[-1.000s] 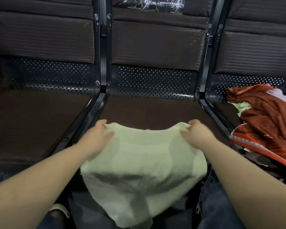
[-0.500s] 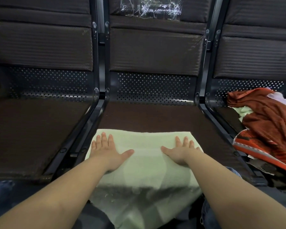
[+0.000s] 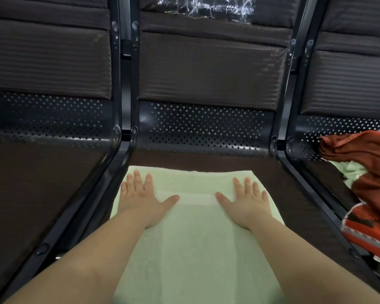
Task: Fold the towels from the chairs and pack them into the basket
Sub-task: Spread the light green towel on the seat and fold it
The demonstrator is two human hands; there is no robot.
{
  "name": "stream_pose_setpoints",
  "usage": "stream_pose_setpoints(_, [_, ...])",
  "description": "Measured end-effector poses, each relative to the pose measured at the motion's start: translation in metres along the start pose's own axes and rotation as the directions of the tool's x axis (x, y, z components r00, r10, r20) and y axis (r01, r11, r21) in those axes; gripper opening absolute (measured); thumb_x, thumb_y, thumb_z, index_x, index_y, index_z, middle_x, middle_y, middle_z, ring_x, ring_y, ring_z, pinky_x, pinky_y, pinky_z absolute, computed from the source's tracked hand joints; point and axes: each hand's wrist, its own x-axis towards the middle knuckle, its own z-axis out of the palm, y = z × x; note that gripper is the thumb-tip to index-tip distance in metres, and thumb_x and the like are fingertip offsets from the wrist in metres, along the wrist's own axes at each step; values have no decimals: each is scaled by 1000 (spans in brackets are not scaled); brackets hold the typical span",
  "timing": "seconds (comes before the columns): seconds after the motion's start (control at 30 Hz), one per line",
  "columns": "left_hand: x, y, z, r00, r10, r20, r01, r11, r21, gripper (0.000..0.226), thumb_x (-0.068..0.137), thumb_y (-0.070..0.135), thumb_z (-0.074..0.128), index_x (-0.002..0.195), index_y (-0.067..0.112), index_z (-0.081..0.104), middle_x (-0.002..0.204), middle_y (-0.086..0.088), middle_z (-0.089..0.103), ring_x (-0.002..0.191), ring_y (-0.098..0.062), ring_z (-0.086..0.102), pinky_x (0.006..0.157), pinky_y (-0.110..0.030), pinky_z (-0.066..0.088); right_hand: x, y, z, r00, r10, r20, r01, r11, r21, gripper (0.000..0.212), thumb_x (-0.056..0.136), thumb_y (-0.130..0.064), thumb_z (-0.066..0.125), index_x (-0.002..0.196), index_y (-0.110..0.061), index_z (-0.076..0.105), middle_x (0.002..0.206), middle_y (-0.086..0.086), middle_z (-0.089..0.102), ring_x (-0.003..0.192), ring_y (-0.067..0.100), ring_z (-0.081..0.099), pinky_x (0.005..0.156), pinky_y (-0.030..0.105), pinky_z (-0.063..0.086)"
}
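- Head view shows the left hand (image 3: 140,199) and the right hand (image 3: 247,202) both lying flat, palms down, on a pale green towel (image 3: 193,242) spread over the middle chair seat (image 3: 206,160).
- Fingers of each hand are straight and spread, pressing the cloth rather than grasping it; nothing is pinched or gripped.
- Under the palms the towel runs lengthwise, from its far edge just beyond the fingertips back between the forearms toward the person's body, where it leaves the picture at the bottom.
- Its far corners lie just outside each hand: one ahead and to the outer side of the left hand, the other likewise off the right hand, so the two hands stand about equally near their own corner.
- Judging from this layout, the cloth is being smoothed ahead of a fold, and the likely fold would carry the far edge along the long axis toward the body, or one side across to the other.
- Off to the outer side of the right hand, well apart on the neighbouring seat, lies a heap of rust-red and striped towels (image 3: 369,194), not yet folded.
- No basket is visible.
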Motion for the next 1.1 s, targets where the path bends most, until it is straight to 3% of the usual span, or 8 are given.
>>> stream_pose_setpoints(0.5, [105, 8, -8, 995, 15, -96, -19, 999, -44, 99, 80, 82, 22, 153, 20, -2, 160, -9, -11, 147, -25, -11, 120, -40, -4, 107, -14, -5, 987, -48, -150, 52, 998, 22, 83, 87, -72, 20, 153, -24, 8, 161, 6, -1, 148, 24, -3, 119, 43, 1])
stream_pose_setpoints(0.6, [99, 11, -9, 941, 69, -331, -89, 995, -47, 84, 82, 73, 41, 144, 17, 31, 151, -11, 27, 141, -27, 19, 115, -37, 13, 99, -15, -7, 939, -73, -336, 92, 995, 42, 71, 91, -62, 34, 148, -20, 28, 156, 10, 19, 144, 26, 15, 117, 40, 11])
stream_pose_setpoints(0.67, [92, 14, -12, 849, 157, -505, -159, 986, 40, 57, 85, 62, 51, 120, 16, 50, 121, -5, 48, 116, -24, 42, 100, -34, 28, 90, -16, -8, 858, -143, -493, 145, 989, -35, 53, 93, -49, 42, 136, -18, 46, 138, 9, 42, 128, 27, 37, 105, 38, 27])
stream_pose_setpoints(0.7, [87, 15, -14, 835, 199, -513, -181, 980, 86, 46, 88, 57, 50, 111, 16, 52, 112, -3, 51, 107, -23, 45, 94, -34, 30, 85, -17, -9, 846, -182, -501, 174, 983, -64, 45, 94, -44, 43, 129, -17, 52, 127, 7, 48, 117, 27, 45, 95, 37, 34])
stream_pose_setpoints(0.8, [71, 16, -13, 897, 220, -383, -192, 975, 110, 36, 97, 48, 39, 108, 15, 52, 111, -3, 55, 104, -22, 48, 92, -33, 32, 68, -19, -12, 929, -177, -324, 206, 977, 60, 43, 97, -45, 38, 128, -20, 52, 125, 4, 48, 110, 27, 52, 81, 34, 41])
stream_pose_setpoints(0.9, [50, 12, -20, 948, 234, -216, -214, 971, 110, 49, 97, 53, 34, 127, 16, 45, 126, -5, 46, 117, -24, 43, 101, -36, 32, 47, -15, -20, 956, -236, -173, 235, 972, -29, 56, 94, -55, 38, 141, -25, 41, 137, 3, 41, 126, 25, 41, 100, 37, 40])
stream_pose_setpoints(1.03, [1, 5, -30, 964, 242, 111, -255, 959, 122, 73, 94, 63, 28, 152, 21, 14, 158, -6, 13, 144, -26, 15, 117, -40, 16, 4, -7, -26, 962, -272, 22, 272, 955, -116, 67, 92, -61, 36, 148, -26, 26, 151, 2, 29, 136, 24, 29, 110, 40, 31])
stream_pose_setpoints(1.1, [-27, -2, -31, 950, 226, 215, -259, 956, 140, 77, 94, 64, 26, 153, 23, 0, 161, -4, -6, 148, -24, 0, 119, -41, 8, -21, -2, -26, 964, -247, 94, 257, 958, -127, 70, 92, -62, 36, 150, -27, 21, 154, 1, 24, 139, 25, 27, 112, 40, 28])
